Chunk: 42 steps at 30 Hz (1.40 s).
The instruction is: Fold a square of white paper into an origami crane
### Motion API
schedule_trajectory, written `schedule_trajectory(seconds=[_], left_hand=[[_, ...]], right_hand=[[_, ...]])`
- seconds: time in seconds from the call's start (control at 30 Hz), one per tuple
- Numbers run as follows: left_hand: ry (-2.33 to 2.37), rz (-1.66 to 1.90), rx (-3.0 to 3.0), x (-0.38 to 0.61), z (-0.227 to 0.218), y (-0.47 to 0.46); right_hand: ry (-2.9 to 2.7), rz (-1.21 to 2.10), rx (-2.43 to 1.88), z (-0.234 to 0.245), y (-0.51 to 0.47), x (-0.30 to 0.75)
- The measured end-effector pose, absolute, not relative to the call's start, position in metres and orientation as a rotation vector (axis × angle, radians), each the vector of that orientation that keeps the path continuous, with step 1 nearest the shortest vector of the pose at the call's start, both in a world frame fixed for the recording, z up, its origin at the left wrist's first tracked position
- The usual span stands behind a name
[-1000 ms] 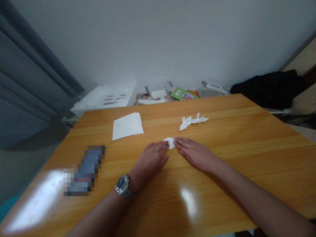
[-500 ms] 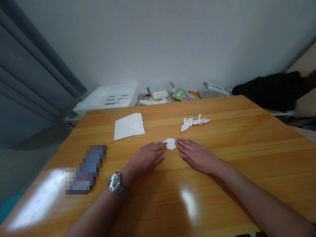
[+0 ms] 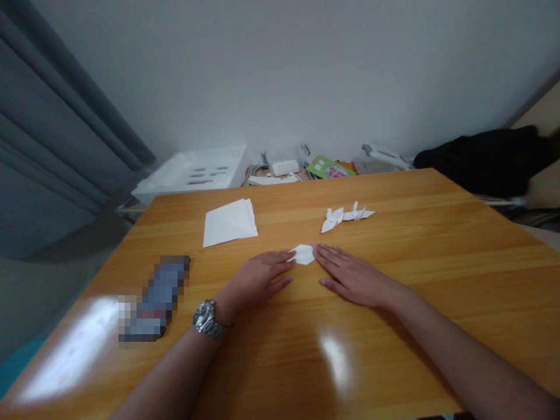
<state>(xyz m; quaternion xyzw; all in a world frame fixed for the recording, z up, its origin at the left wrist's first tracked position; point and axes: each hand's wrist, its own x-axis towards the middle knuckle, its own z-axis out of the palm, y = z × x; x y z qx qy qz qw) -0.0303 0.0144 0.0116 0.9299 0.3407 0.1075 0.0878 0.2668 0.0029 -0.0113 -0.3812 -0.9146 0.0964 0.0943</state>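
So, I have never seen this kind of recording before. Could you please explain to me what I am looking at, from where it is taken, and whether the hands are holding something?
There is no machine here: these are a person's bare hands. The one camera is worn on the head and looks forward and down.

The left hand, with a watch on its wrist, and the right hand rest their fingertips at opposite edges of a small folded white paper. It lies on the wooden table; neither hand lifts it.

Farther back are some white sheets at left and two folded paper birds at right. The dark object at left is blurred into blocks, so I cannot say what it is.
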Motion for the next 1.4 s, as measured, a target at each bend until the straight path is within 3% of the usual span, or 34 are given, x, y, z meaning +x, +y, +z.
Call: schedule_trajectory(seconds=[1.4], left_hand=[[1.051, 0.497, 2.779, -0.004, 0.002, 0.014]], right_hand=[[-2.469, 0.328, -0.878, -0.010, 0.026, 0.251]])
